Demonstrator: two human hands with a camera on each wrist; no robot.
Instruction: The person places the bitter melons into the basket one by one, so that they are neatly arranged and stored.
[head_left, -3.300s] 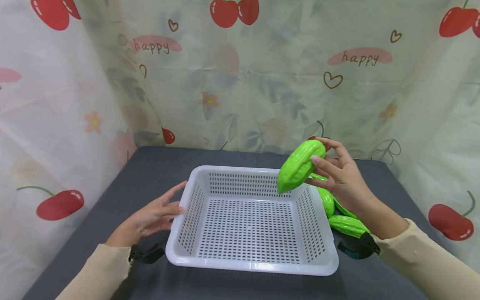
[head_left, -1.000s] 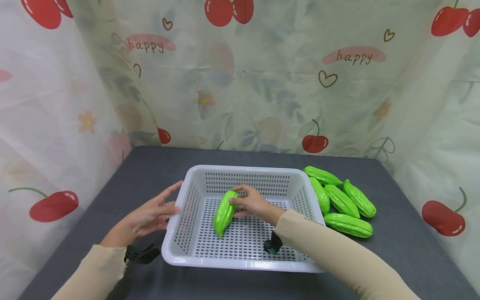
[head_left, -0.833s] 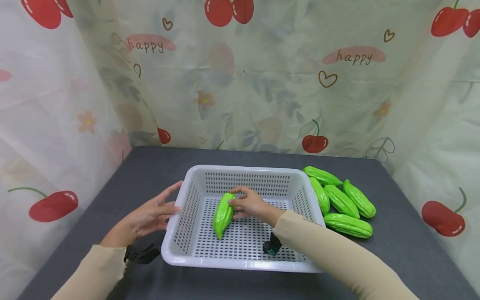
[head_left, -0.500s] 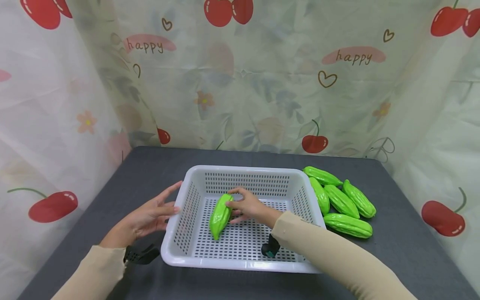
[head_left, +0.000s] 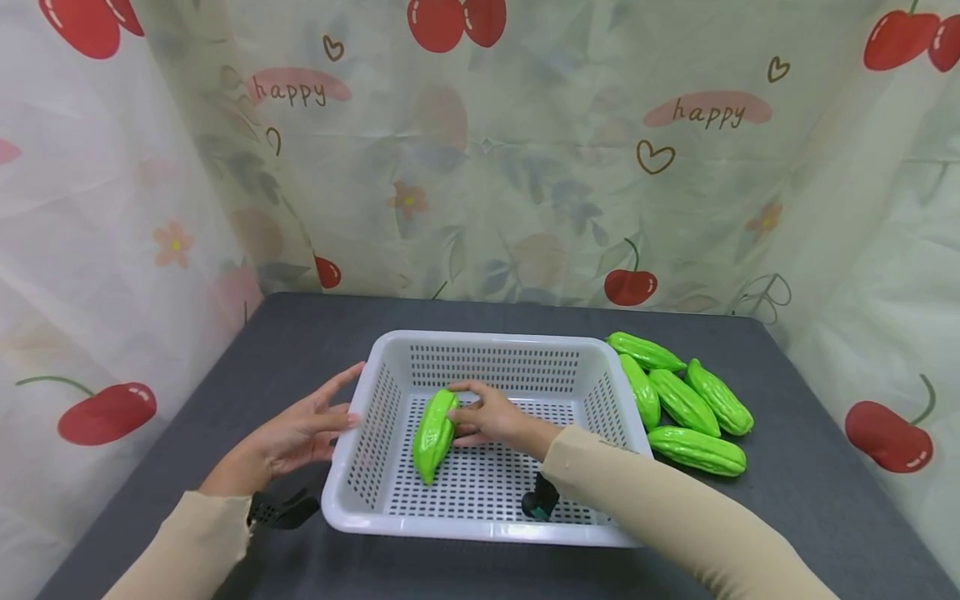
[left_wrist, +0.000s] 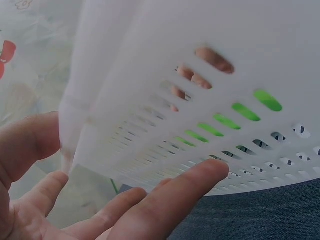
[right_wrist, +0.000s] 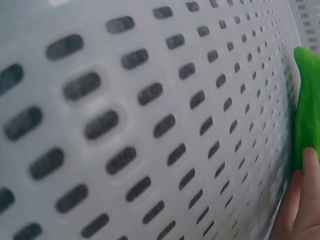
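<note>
Left hand (head_left: pixel 300 433): fingers extended, not gripping, tips touching the left side of the white plastic basket (head_left: pixel 495 530). Bitter melon (head_left: pixel 435 436) is inside, left of centre, on or just above the floor; can't tell which. Right hand (head_left: pixel 495 419) pinches it. Over the last second it shifted left and nearer the front; reads as fine positioning, placement not finished. Five other bitter melons (head_left: pixel 682 402) unmoved, outside at right.

Basket (head_left: pixel 491 529): smooth, glossy plastic. 6 gourds (head_left: pixel 434 437): glossy, ridged. Tabletop (head_left: pixel 322 333): matt. Backdrop (head_left: pixel 510 225): creased, cloth-like.
</note>
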